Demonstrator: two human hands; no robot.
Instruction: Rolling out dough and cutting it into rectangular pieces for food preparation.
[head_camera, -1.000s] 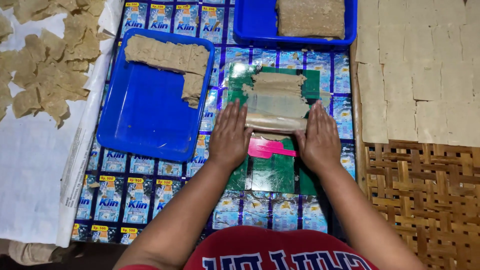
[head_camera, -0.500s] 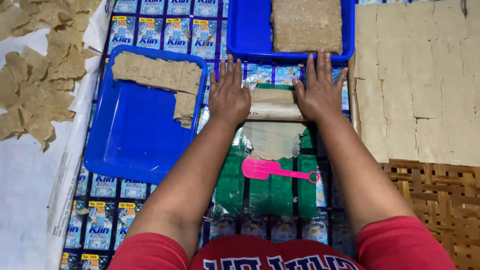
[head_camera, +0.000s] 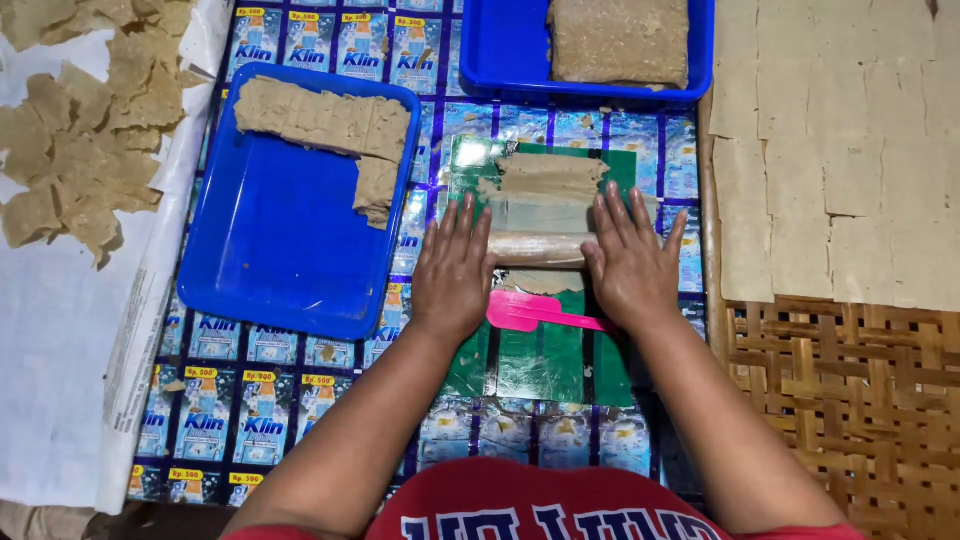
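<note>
- Nearest the camera, the person's red shirt (head_camera: 545, 505) fills the bottom edge, with both bare forearms reaching forward over a mat of shiny printed sachets (head_camera: 230, 420).
- A pink plastic scraper (head_camera: 540, 312) lies flat on the green sheet (head_camera: 545, 360), between the two wrists, its handle running toward the right hand.
- The left hand (head_camera: 455, 270) lies palm down, fingers spread and straight, its fingertips on the left end of a clear roller (head_camera: 535, 247).
- The right hand (head_camera: 630, 265) lies the same way, open and flat, fingers fanned, resting on the roller's right end; neither hand closes around anything.
- The roller lies crosswise on the green sheet, on top of a thin beige sheet of dough (head_camera: 545, 185) that spreads away from the person, just beyond the fingertips.
- To the left, a blue tray (head_camera: 270, 260) holds a strip of cut dough pieces (head_camera: 325, 120) along its far side.
- Farther left, ragged dried pieces (head_camera: 85, 150) lie on white paper (head_camera: 60, 360).
- To the right, flat pale squares (head_camera: 840, 150) cover a woven bamboo mat (head_camera: 850, 400).
- Farthest away, a second blue tray (head_camera: 500, 60) carries a slab of dough (head_camera: 620, 40).
</note>
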